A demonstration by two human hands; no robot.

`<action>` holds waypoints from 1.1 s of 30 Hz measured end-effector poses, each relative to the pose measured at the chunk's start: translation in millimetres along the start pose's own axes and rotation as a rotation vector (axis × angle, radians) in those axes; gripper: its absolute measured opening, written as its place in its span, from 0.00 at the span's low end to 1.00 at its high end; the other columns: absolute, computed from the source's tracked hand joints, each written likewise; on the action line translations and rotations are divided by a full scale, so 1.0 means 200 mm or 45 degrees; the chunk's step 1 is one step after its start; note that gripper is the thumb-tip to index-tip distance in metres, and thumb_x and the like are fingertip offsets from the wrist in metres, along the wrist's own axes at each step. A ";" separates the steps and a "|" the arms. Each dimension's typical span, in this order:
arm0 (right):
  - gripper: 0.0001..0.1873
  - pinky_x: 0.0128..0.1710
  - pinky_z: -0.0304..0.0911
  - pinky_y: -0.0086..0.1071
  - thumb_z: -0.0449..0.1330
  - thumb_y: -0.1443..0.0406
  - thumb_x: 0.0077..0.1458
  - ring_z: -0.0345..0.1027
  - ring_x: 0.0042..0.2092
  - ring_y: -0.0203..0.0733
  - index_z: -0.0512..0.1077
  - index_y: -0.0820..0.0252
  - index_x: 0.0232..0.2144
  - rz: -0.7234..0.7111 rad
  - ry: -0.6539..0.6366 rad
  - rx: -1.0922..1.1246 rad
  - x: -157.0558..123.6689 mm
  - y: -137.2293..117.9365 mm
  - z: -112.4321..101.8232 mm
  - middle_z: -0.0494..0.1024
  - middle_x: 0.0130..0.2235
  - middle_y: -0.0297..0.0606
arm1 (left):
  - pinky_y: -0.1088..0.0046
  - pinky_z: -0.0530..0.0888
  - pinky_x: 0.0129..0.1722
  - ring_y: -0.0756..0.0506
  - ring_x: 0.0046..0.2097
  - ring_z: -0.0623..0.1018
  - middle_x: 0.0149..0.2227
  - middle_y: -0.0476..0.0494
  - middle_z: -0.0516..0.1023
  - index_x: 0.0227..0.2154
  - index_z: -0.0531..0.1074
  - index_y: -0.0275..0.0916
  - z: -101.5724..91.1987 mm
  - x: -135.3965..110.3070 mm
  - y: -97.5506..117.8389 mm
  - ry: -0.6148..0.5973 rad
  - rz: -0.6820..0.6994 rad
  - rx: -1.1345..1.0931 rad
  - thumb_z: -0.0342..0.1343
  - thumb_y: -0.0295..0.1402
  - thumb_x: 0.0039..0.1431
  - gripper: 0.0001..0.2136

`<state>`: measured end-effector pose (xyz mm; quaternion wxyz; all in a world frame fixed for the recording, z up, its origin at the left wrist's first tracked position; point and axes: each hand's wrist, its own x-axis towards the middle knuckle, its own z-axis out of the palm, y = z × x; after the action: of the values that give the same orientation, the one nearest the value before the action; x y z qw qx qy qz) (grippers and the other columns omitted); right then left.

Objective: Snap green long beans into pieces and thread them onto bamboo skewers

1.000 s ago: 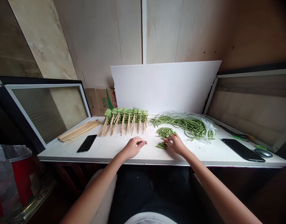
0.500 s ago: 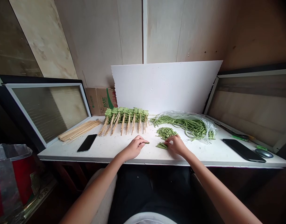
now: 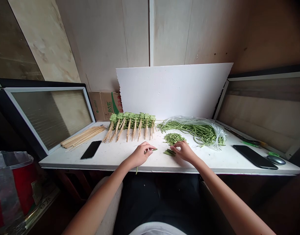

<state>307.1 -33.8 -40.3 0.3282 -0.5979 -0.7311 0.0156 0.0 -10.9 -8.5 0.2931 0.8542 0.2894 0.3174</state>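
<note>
A long green bean (image 3: 154, 149) is pinched in my left hand (image 3: 141, 154). Its tip pokes out past the fingertips, and a thin tail hangs below the hand over the table's front edge. Thumb and fingers of my right hand (image 3: 183, 150) close together at the right end of a small row of cut bean pieces (image 3: 168, 152); whether a piece is between them I cannot tell. Just behind lies a larger heap of cut bean pieces (image 3: 174, 138). Whole long beans (image 3: 196, 130) lie partly in a clear plastic bag (image 3: 220, 132) at the back right.
Stacked bean skewers (image 3: 132, 120) stand at the back, sticks facing me. Loose bamboo sticks (image 3: 82, 136) and a phone (image 3: 91, 150) lie on the left of the white table (image 3: 110, 161). Another phone (image 3: 254, 157) is at right. A white board (image 3: 174, 91) leans behind.
My left hand has barely shifted, and the bean's tail now shows below it. The right hand has lifted slightly and moved a little left at the small row of pieces.
</note>
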 end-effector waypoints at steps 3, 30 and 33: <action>0.28 0.51 0.63 0.55 0.54 0.44 0.65 0.72 0.40 0.55 0.81 0.57 0.28 -0.022 0.019 0.020 0.01 0.00 -0.01 0.82 0.34 0.44 | 0.69 0.74 0.45 0.45 0.43 0.77 0.48 0.41 0.79 0.49 0.81 0.43 0.00 0.00 0.02 0.047 -0.013 -0.019 0.59 0.34 0.66 0.11; 0.10 0.39 0.66 0.39 0.66 0.54 0.63 0.68 0.42 0.48 0.79 0.52 0.37 -0.336 0.120 0.510 -0.06 -0.54 -0.15 0.81 0.37 0.40 | 0.69 0.74 0.42 0.44 0.41 0.81 0.40 0.42 0.84 0.43 0.83 0.41 0.00 -0.02 0.17 0.243 0.252 0.009 0.60 0.37 0.69 0.09; 0.04 0.41 0.64 0.41 0.64 0.60 0.64 0.67 0.42 0.49 0.78 0.52 0.37 -0.382 0.112 0.466 -0.07 -0.56 -0.14 0.79 0.35 0.40 | 0.69 0.73 0.42 0.45 0.38 0.80 0.36 0.44 0.84 0.39 0.83 0.41 0.01 -0.02 0.19 0.259 0.292 0.087 0.62 0.36 0.67 0.07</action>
<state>224.6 -88.2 22.8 0.4611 -0.4133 -0.7819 0.0728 10.3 -38.0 14.7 0.1950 0.8545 0.2287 0.4237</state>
